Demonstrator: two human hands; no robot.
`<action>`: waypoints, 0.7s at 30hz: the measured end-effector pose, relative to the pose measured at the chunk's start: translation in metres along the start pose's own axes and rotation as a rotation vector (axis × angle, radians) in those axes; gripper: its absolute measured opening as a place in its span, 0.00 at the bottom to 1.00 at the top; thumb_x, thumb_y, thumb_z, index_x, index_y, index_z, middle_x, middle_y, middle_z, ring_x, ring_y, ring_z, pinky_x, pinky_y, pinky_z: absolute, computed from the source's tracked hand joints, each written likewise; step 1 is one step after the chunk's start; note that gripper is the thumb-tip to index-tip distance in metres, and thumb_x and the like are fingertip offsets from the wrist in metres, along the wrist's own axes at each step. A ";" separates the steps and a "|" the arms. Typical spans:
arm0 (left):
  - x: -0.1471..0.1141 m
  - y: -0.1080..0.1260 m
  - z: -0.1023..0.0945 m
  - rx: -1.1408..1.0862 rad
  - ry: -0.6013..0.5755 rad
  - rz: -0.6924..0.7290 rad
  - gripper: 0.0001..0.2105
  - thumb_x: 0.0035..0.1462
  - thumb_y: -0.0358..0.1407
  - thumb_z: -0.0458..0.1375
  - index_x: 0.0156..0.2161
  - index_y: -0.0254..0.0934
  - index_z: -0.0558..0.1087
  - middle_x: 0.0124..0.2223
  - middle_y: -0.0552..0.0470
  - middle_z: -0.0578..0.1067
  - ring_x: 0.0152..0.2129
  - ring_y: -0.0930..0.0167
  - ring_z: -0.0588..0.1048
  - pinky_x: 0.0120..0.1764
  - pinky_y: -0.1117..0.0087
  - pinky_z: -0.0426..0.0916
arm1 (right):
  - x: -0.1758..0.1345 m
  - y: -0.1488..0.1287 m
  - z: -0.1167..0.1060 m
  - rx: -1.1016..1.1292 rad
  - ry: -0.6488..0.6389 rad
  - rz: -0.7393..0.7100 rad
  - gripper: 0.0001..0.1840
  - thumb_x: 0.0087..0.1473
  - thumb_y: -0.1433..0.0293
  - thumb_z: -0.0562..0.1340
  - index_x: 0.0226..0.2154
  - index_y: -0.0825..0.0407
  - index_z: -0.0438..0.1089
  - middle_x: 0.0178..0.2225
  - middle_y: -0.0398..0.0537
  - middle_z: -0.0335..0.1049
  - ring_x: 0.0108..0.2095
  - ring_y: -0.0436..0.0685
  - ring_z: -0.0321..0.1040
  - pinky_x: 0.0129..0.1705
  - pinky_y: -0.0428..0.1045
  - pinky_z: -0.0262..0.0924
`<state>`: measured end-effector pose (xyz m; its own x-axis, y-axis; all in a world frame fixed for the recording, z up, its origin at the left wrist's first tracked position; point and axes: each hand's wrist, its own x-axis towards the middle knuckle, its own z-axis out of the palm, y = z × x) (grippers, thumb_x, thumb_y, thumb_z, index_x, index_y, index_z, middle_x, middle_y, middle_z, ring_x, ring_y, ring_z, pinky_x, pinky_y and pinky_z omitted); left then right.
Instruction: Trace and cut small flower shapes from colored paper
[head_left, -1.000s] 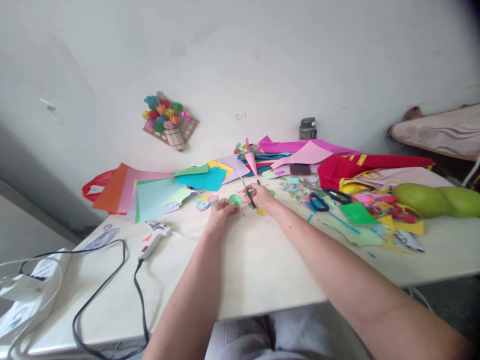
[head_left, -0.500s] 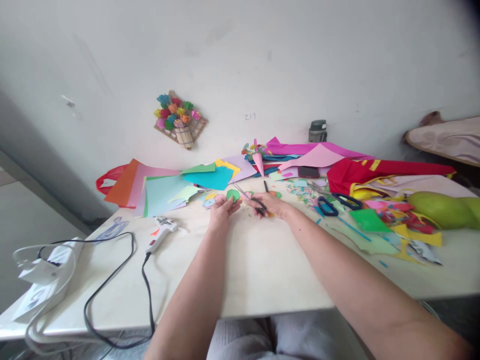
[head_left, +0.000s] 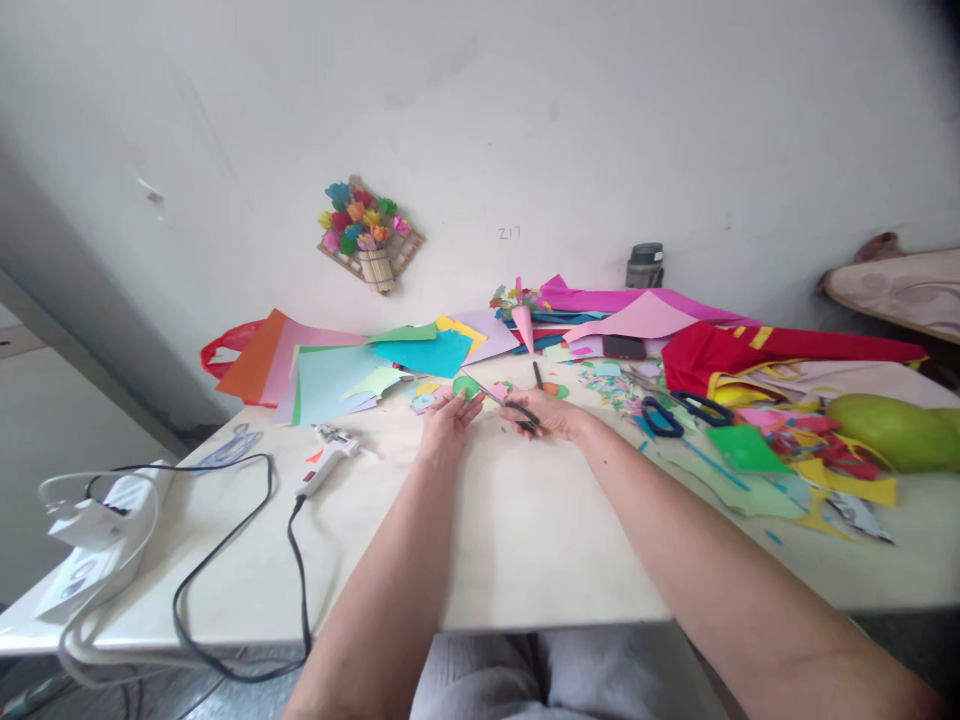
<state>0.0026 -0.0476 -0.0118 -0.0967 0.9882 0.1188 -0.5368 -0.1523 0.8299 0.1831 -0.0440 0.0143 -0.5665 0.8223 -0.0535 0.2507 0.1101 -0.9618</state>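
Observation:
Between the fingertips of my left hand [head_left: 450,420] is a small round piece of green paper [head_left: 464,386]. My right hand [head_left: 547,414] is closed round the dark handles of a pair of scissors [head_left: 517,408]. Their blades point up and left, toward the green paper; whether they touch it I cannot tell. Small coloured paper cut-outs [head_left: 426,396] lie just beyond my left hand. A dark pen [head_left: 537,375] and an orange-and-green paper piece [head_left: 556,391] lie behind my right hand.
A glue gun [head_left: 330,458] with a black cord and a power strip [head_left: 105,540] are on the left. Coloured sheets [head_left: 330,375] and a pink paper cone [head_left: 523,328] line the back. Blue-handled scissors [head_left: 661,417], paper scraps [head_left: 750,447] and a red cloth [head_left: 712,352] are at right.
The view has shifted slightly. The scissor blades look closer together now and lie nearer the green paper, while both hands keep their hold.

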 end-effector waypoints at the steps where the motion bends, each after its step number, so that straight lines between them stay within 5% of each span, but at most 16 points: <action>1: 0.000 0.000 0.000 -0.007 0.000 -0.011 0.11 0.40 0.30 0.65 0.30 0.34 0.68 0.32 0.51 0.75 0.33 0.67 0.76 0.40 0.66 0.69 | 0.000 0.000 0.000 0.003 -0.002 -0.003 0.15 0.46 0.60 0.61 0.23 0.53 0.59 0.14 0.38 0.61 0.11 0.42 0.56 0.09 0.38 0.41; 21: 0.004 -0.004 -0.001 -0.073 -0.010 -0.068 0.05 0.44 0.27 0.61 0.29 0.33 0.70 0.32 0.48 0.76 0.32 0.68 0.76 0.38 0.68 0.71 | 0.001 0.003 0.000 -0.008 0.004 0.002 0.16 0.44 0.58 0.62 0.24 0.55 0.61 0.15 0.37 0.59 0.12 0.41 0.53 0.10 0.38 0.40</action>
<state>0.0033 -0.0427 -0.0156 -0.0496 0.9963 0.0697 -0.6012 -0.0855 0.7945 0.1839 -0.0430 0.0114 -0.5629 0.8248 -0.0540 0.2582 0.1135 -0.9594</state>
